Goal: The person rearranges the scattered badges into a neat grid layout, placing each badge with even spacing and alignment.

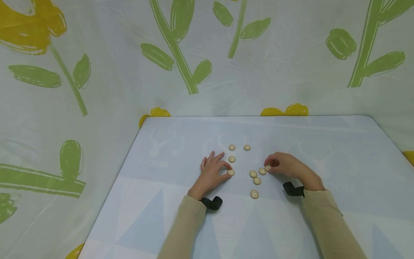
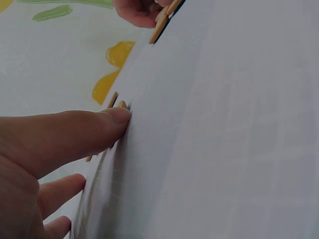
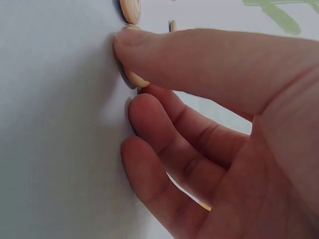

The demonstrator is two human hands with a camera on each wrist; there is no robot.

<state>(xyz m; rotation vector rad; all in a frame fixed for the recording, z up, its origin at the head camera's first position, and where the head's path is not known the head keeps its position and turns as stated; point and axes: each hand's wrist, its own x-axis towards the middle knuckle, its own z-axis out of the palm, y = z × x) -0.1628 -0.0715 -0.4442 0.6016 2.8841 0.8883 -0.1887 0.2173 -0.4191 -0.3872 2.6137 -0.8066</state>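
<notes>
Thumb and forefinger of my left hand pinch a round wooden button at the tabletop, the other fingers spread out. Above it stand two more buttons, one nearer and one farther. On the right, my right hand holds another wooden button between thumb and fingertips; in the right wrist view the thumb covers much of this button. Right beside it lies a neighbouring button, with a further button to its left. In the left wrist view the thumb mostly hides its button.
A lone button lies at the back, and two others, one upper and one lower, lie between the forearms. The pale blue patterned tabletop meets a flower-print cloth behind. Black wrist mounts sit on both wrists.
</notes>
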